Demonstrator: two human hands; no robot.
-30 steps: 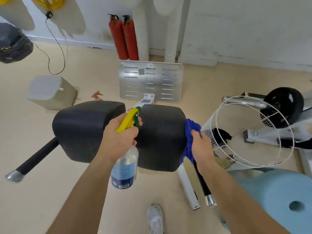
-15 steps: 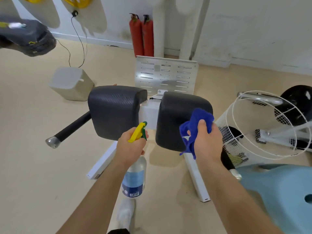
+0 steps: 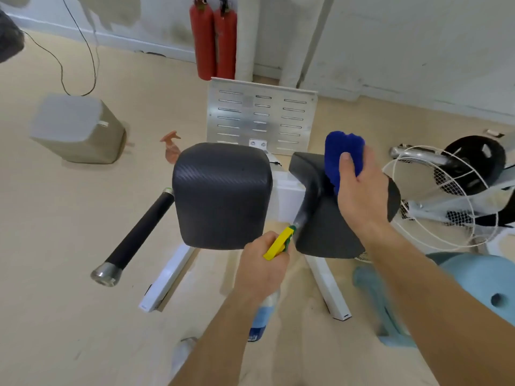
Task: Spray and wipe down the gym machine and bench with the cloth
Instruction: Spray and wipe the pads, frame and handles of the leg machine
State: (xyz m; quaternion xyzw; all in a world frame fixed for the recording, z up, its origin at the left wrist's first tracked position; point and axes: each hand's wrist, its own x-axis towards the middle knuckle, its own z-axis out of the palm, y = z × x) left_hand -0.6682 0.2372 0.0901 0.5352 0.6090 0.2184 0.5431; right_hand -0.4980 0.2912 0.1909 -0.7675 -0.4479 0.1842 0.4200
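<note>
Since before, right hand (image 3: 359, 196) moved higher on the right pad (image 3: 323, 238), holding the blue cloth (image 3: 342, 146); left hand (image 3: 262, 270) grips the spray bottle (image 3: 263, 319).

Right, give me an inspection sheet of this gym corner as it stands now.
Surface: beige floor; the machine's white frame stands on it.
Job's things: black left pad and right pad; blue cloth on the right pad's top; spray bottle aimed at the right pad.
Clutter: orange sprayer and grey box on the floor.
Hands: left hand grips the spray bottle; right hand holds the blue cloth against the right pad.
Cables: black cable trails from the wall onto the floor.
Surroundings: two red fire extinguishers by the wall; slotted metal plate behind the pads; blue stool at right.
</note>
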